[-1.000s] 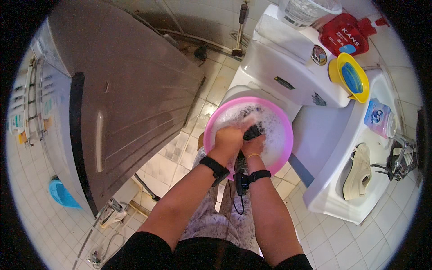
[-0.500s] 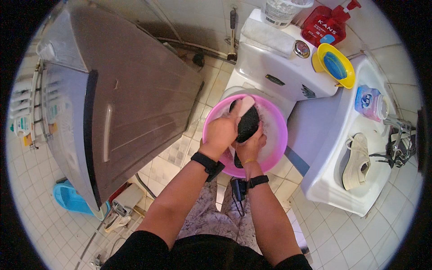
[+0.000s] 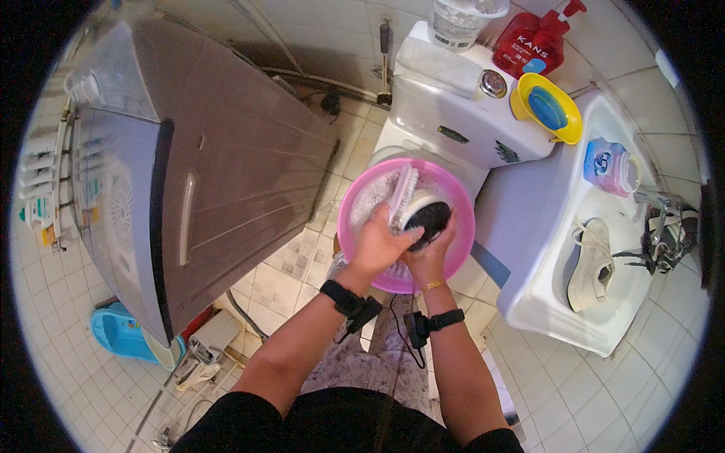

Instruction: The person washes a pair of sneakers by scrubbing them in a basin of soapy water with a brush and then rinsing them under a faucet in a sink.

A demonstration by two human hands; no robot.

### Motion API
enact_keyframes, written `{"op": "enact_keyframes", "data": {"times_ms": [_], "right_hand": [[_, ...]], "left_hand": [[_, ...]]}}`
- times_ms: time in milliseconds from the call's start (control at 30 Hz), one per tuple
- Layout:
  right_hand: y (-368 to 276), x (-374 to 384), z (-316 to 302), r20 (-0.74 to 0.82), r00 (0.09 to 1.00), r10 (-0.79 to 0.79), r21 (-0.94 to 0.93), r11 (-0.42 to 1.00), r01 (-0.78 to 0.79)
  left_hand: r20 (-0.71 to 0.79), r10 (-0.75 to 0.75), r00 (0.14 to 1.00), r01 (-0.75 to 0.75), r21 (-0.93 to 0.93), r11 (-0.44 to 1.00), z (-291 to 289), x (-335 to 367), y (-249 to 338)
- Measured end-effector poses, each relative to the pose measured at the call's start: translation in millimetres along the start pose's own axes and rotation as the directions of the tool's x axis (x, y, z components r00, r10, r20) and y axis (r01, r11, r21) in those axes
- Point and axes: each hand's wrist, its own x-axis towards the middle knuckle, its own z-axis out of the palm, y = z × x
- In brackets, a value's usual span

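Over a pink basin (image 3: 467, 226) of sudsy water, my right hand (image 3: 432, 255) grips a shoe (image 3: 429, 217) from its right side. The shoe shows a black surface with a pale rim; whether the black part is its sole or its inside I cannot tell. My left hand (image 3: 375, 240) is closed around a scrubbing brush (image 3: 406, 187) with white bristles and a pale pinkish back. The brush stands beside the shoe's upper left edge, and my left thumb reaches across to the shoe. Both hands are inside the basin's rim, above the foam.
The basin sits before a white toilet tank (image 3: 445, 113). A yellow dish (image 3: 521, 102), a red pump bottle (image 3: 529, 44) and a white tub (image 3: 461, 26) stand on it. At right, a sink (image 3: 555, 321) holds a cream shoe (image 3: 593, 268). A washing machine (image 3: 242, 158) stands left.
The shoe has turned in my right hand, bringing its pale rim into view. The brush, formerly back side up across the black surface, now stands at the shoe's left with bristles showing.
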Motion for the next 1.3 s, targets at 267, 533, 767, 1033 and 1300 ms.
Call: {"op": "enact_keyframes", "data": {"times_ms": [267, 533, 767, 1033, 1300], "right_hand": [[-14, -6, -36, -0.012, 1.0, 0.008, 0.103, 0.995, -0.007], [-13, -13, -57, 0.126, 0.99, 0.061, 0.164, 0.983, -0.082], [4, -24, -70, 0.149, 0.988, 0.052, 0.13, 0.989, -0.072], [2, -39, -74, 0.143, 0.99, -0.011, 0.155, 0.988, -0.012], [-15, -45, -87, 0.299, 0.953, 0.042, -0.02, 0.999, -0.038]], "left_hand": [[0.119, 0.002, 0.993, -0.051, 0.409, 0.911, 9, -38, 45], [0.218, 0.313, 0.924, -0.368, 0.29, 0.884, -3, -54, 32], [0.271, 0.009, 0.963, -0.158, 0.532, 0.832, 5, -38, -15], [0.32, 0.189, 0.928, -0.257, 0.187, 0.948, 15, -53, 10], [0.363, -0.347, 0.864, -0.003, 0.695, 0.719, -11, -12, -77]]}}
